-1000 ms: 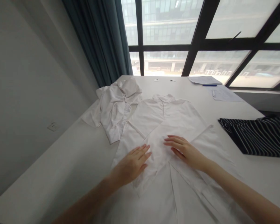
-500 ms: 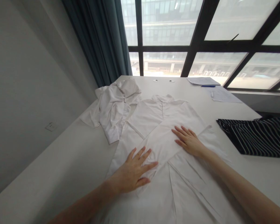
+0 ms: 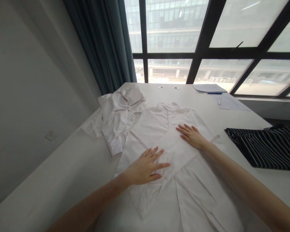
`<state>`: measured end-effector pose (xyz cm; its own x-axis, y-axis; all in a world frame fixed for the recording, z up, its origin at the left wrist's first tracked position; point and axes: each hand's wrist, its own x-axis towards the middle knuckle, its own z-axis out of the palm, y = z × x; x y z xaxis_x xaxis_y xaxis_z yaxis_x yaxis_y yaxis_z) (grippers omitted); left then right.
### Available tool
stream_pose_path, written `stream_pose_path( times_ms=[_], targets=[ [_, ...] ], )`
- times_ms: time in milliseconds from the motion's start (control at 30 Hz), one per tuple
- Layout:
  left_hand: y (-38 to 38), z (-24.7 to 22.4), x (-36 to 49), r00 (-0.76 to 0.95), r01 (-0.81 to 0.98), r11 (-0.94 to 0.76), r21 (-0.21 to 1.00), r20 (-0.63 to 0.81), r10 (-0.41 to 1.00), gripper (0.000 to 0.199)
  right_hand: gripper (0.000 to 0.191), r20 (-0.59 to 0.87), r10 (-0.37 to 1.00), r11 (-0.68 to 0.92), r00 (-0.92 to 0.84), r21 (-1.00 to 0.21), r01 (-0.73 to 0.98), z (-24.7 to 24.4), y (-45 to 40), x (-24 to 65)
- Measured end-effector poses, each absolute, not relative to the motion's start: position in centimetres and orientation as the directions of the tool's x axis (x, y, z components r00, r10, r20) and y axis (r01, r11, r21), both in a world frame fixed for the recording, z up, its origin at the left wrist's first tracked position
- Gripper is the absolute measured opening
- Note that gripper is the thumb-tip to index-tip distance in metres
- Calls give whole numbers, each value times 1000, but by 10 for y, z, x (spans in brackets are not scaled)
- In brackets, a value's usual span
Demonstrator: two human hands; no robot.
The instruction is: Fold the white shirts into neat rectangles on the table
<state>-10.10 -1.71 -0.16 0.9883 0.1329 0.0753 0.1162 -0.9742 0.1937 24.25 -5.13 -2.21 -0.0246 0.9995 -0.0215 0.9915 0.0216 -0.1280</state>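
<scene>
In the head view, the white shirt (image 3: 176, 154) lies on the worktop (image 3: 82, 167) beneath the left hand (image 3: 145, 168), fingers (image 3: 160, 166) spread, and the right hand (image 3: 192, 137), fingers closer together, neither pinching anything, so uneven pressure could drag its loose layers into creases.

Shirt (image 3: 181, 164): lower end runs off the bottom edge; a strip of its front covered by left hand (image 3: 145, 167) and right hand (image 3: 192, 137). Both palms hidden, face down. Forearms (image 3: 246, 183) cut off at the frame. Crumpled garment (image 3: 119, 112): full shape lost in folds. Striped cloth (image 3: 273, 148) cropped at right. Papers (image 3: 234, 103): marks too small to read. White discs (image 3: 159, 87): dark spots, too tiny to identify. Curtain (image 3: 103, 45): top out of frame. Building (image 3: 171, 38) outside hazy.
</scene>
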Motion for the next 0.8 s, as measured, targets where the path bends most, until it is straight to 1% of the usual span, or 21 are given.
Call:
stream_pose_path(
  times_ms=[133, 300, 567, 700, 800],
  targets=[
    [-17, -1, -103, 990, 114, -972, 208, 56, 128, 56, 62, -46, 992, -123, 120, -87, 989, -30, -37, 280],
    [-17, 0, -102, 992, 112, -969, 222, 36, 123, 59, 64, -48, 970, -242, 240, -46, 969, -36, -18, 310],
    [-16, 5, -104, 998, 43, -966, 256, 42, 55, 51, 67, -33, 937, -349, 348, -42, 936, -37, 11, 334],
    [-17, 7, -106, 1000, 15, -965, 262, 12, 19, 51, 70, -28, 908, -420, 419, -42, 907, -36, 21, 337],
    [-22, 7, -110, 999, 34, -967, 254, -14, 32, 54, 71, -22, 885, -465, 465, -37, 884, -36, 25, 338]
  ],
)
